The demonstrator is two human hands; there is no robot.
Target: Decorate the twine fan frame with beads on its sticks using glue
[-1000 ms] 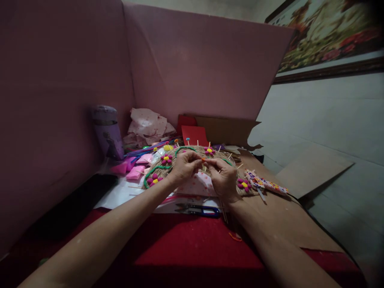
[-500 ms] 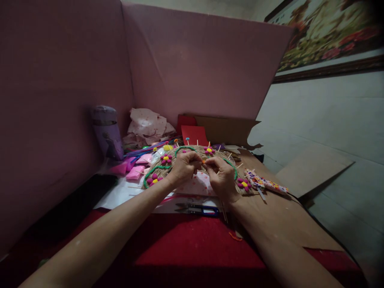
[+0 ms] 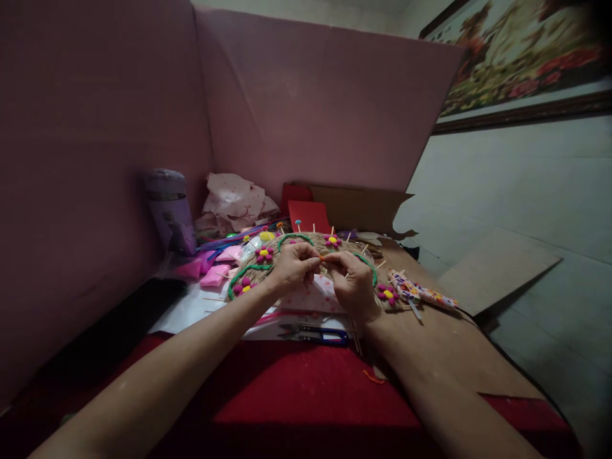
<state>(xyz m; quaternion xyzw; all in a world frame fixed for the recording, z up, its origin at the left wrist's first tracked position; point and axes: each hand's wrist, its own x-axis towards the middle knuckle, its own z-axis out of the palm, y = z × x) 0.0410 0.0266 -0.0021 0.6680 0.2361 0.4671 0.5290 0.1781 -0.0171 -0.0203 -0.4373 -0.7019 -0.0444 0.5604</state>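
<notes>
Small orange piece (image 3: 322,257) — in fingertips of left hand (image 3: 292,266) and right hand (image 3: 354,284)

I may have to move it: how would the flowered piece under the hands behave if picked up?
The flowered piece may snag, as thin sticks jut from its far edge. Those sticks look slender enough to snap. Its raised flowers could knock loose if gripped, though how they are fixed isn't visible.

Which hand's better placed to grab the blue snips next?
Likely the right hand: the handle of the blue snips lies nearer it than the left hand, blades pointing left. Both pinch a small orange piece.
</notes>
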